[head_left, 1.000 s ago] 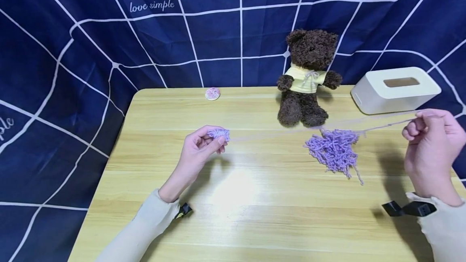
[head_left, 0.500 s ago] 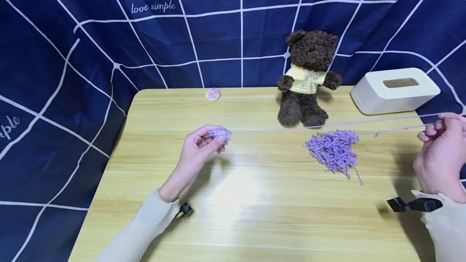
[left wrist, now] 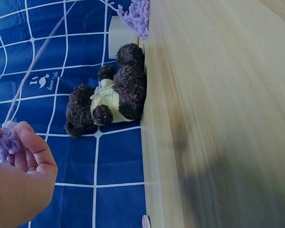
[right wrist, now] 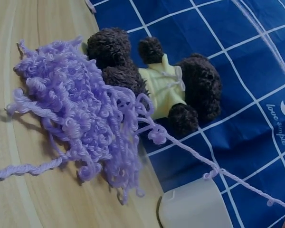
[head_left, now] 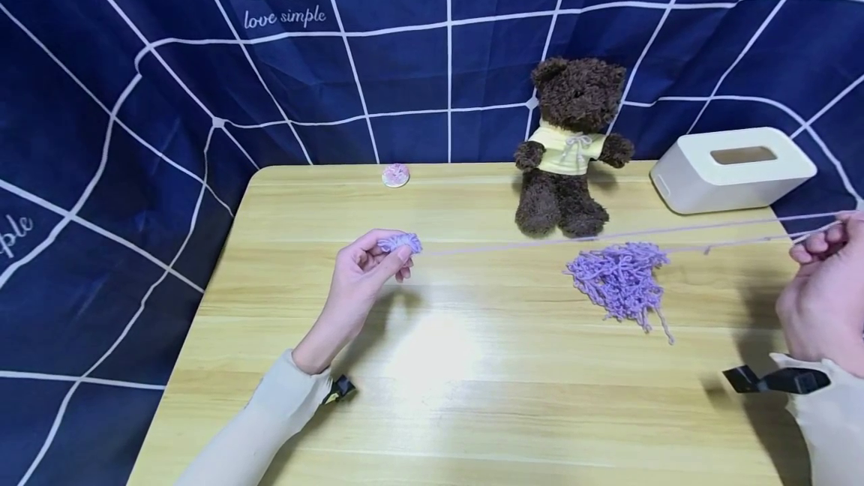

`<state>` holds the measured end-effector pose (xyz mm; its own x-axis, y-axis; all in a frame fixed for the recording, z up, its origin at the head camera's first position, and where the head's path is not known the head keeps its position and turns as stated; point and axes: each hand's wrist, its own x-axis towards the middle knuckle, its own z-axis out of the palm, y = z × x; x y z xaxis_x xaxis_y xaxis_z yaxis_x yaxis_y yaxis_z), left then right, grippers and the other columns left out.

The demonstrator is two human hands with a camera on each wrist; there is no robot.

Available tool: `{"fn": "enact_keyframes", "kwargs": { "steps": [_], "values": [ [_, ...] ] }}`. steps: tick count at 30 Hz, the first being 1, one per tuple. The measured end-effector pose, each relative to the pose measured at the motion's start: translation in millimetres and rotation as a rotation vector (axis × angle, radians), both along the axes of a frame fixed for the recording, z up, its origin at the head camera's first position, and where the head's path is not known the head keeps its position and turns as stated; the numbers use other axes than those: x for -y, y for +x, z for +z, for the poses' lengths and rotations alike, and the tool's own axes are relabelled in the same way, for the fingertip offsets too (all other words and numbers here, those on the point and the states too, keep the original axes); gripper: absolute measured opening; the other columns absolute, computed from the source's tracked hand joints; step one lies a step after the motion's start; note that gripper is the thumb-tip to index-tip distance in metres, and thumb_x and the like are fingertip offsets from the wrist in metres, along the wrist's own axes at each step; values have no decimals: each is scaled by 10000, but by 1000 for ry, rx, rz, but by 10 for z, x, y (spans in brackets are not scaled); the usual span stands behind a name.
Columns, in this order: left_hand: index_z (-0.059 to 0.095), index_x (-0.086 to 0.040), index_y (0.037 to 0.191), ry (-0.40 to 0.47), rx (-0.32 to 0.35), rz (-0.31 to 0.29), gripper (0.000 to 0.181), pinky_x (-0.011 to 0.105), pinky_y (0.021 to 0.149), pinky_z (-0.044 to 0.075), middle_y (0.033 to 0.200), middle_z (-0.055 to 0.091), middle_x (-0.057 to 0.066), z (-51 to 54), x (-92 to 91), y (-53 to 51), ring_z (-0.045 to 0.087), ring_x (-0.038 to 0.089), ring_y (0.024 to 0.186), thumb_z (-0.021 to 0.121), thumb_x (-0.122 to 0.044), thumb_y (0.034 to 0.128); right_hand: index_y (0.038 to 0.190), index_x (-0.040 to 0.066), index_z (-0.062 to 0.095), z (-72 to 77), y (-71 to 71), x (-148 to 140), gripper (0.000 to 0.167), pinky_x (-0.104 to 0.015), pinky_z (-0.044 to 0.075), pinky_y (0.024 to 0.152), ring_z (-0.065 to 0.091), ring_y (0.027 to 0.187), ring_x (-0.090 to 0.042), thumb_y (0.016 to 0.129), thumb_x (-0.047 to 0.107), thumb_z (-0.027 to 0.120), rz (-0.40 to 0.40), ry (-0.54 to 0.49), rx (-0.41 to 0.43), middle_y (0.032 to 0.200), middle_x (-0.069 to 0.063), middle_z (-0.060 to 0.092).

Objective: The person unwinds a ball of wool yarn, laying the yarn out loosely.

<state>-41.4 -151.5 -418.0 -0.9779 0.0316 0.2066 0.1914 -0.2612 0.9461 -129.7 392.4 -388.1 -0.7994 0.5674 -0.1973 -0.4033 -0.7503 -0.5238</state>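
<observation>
While your left hand (head_left: 359,274) pinches wound yarn (head_left: 403,243), your right hand (head_left: 826,302) grips strands (right wrist: 192,152) — likely for tension — near the surface's (head_left: 574,396) right edge.

From the head, looking forward and down across the desk (head_left: 526,411) from 6 o'clock. From the left wrist, sideways, close to the left hand (left wrist: 26,178) at 8 o'clock. From the right, oppositely tipped, near yarn (right wrist: 80,109) at 9 o'clock — sharing the bear (right wrist: 159,90) with both.
</observation>
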Motion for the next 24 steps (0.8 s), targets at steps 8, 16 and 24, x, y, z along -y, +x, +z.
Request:
{"fn": "enact_keyframes", "kwargs": {
  "steps": [8,16,24],
  "values": [
    [745,8,1144,-44,30,-30,111,297,723,612,946,761,108,-29,28,26,672,179,759,702,-44,1056,965,-20,444,-21,-8,-25,171,-221,298,392,423,528,-173,1065,0,582,-36,-32,-74,766,-88,468],
    [745,-32,1104,-30,3,-115,85,327,741,622,950,772,141,-48,35,38,719,207,787,669,-60,1080,981,-9,464,-47,-16,-23,148,-245,311,393,399,524,-179,1102,22,544,1,-57,-62,764,-85,456],
    [704,0,1117,0,22,-205,103,320,677,638,953,777,200,-48,45,55,773,264,798,744,-13,1023,990,-12,478,-69,-63,-58,136,-237,323,383,425,523,-175,1067,10,588,-21,-36,-60,766,-86,481]
  ]
}}
